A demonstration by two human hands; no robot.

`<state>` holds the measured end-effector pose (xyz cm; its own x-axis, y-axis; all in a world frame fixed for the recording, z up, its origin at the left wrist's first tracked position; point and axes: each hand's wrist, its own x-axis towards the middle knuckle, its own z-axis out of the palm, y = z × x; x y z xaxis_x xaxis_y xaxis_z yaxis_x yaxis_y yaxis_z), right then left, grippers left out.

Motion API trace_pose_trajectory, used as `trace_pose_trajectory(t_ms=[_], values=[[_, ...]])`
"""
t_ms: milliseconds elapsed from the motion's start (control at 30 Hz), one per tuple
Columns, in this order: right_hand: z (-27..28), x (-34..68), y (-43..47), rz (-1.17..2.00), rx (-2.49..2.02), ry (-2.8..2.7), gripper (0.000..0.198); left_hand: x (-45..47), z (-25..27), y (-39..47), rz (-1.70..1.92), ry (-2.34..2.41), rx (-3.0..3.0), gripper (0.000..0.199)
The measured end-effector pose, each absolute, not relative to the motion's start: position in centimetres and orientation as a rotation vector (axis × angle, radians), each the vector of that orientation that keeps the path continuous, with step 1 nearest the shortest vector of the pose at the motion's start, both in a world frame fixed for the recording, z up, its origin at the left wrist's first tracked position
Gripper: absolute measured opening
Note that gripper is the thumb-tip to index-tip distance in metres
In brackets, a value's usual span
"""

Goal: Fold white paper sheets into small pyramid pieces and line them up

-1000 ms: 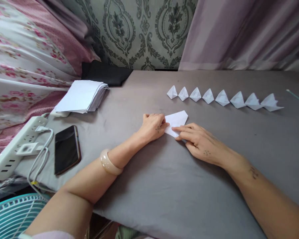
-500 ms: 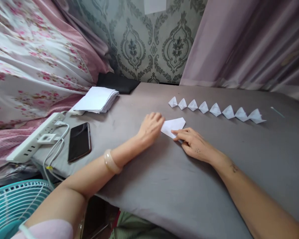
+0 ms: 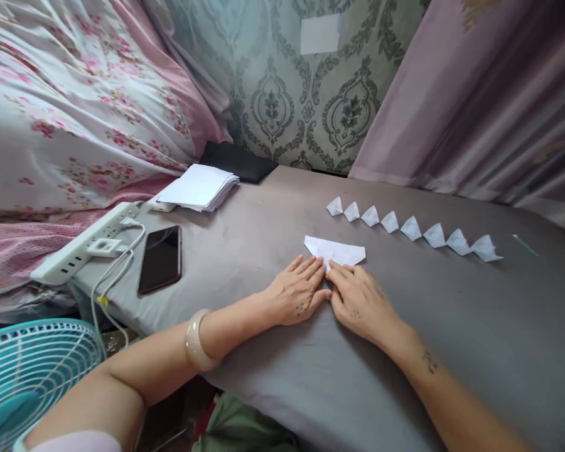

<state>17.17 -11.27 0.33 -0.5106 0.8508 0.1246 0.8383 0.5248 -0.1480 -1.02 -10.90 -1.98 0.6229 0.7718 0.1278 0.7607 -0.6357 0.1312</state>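
Note:
A folded white sheet of paper (image 3: 336, 250) lies on the grey cloth with its long straight edge facing away and its near part under my fingers. My left hand (image 3: 297, 290) rests flat, its fingers stretched out over the paper's near left side. From the right, my right hand (image 3: 363, 304) has curled fingers closed at the near point of the sheet, thumb beside the left thumb. The near tip is hidden by both hands. Beyond them, several small folded paper shapes (image 3: 410, 228) stand in a slanting row.
Toward the back left is a stack of white paper (image 3: 195, 186) by a black flat item (image 3: 240, 163). A phone (image 3: 160, 259), a power strip (image 3: 82, 245) with white cables, and a turquoise fan (image 3: 37, 376) are at left. A thin stick (image 3: 526, 245) lies far right.
The folded paper has been turned, so its long edge now faces away. My left hand has flattened onto it, and my right hand has moved in close beside the left. The view has shifted slightly.

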Motion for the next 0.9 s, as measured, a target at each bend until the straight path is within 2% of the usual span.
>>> trace_pose_trajectory(t_ms=[167,500,900], values=[[0.6,16.7,-11.6,0.073,-1.507,-2.577,0.034,-1.2,-1.7,-10.8,0.273,1.296,2.825,0.053],[0.5,16.8,-11.4,0.062,-1.512,-2.576,0.033,0.2,-1.4,-10.3,0.266,1.457,2.82,0.052],[0.3,16.6,-11.7,0.035,-1.509,-2.531,0.025,-1.9,-1.0,-2.6,0.214,1.767,2.624,0.05]])
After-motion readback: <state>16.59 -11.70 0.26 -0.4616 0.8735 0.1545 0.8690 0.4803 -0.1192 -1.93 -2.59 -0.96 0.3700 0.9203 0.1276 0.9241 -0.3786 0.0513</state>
